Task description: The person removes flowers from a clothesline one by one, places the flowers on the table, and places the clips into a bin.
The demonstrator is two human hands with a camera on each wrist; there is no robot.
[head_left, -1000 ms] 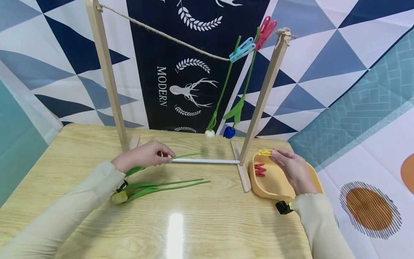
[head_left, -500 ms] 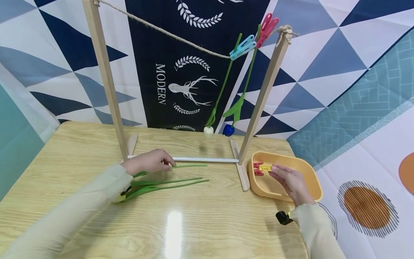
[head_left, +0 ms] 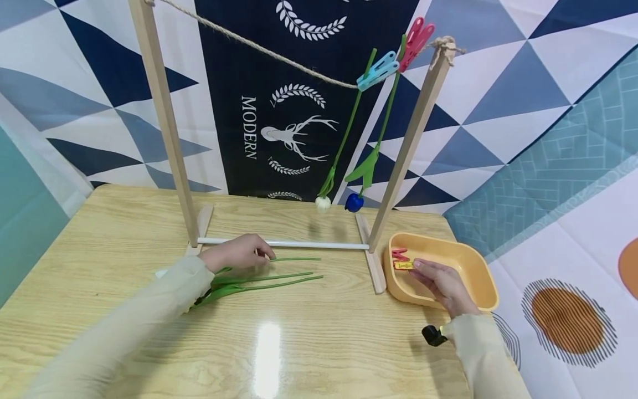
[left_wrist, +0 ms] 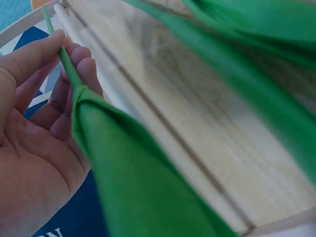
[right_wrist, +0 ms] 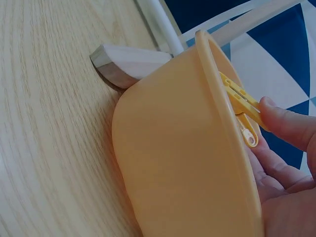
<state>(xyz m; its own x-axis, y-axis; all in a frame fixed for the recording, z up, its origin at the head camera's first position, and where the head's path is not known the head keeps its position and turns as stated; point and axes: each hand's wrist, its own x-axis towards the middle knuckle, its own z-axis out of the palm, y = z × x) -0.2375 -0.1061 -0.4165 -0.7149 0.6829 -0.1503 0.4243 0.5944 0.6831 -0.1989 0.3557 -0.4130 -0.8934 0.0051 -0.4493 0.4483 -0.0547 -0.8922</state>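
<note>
Likely at pickup, my left fingers (left_wrist: 40, 52) pinch a slender green stem (left_wrist: 72, 70), right fingers (right_wrist: 289, 122) a yellow plastic clothespin (head_left: 403, 266); lifting seems required.

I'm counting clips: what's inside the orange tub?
At least one red clip lies in the tub, at left. A yellow clip, pinched by the right hand, partly covers it, so more can't be ruled out; what's under that hand is hidden.

Left sleeve (head_left: 129, 327) and right sleeve (head_left: 485, 360): cream, long, plain, lightly creased. Right cuff (head_left: 461, 324): slightly ruffled; beside it, small black device (head_left: 432, 336), yellow-green trim (head_left: 443, 331). Left hand (head_left: 240, 253), right hand (head_left: 445, 284): bare.
</note>
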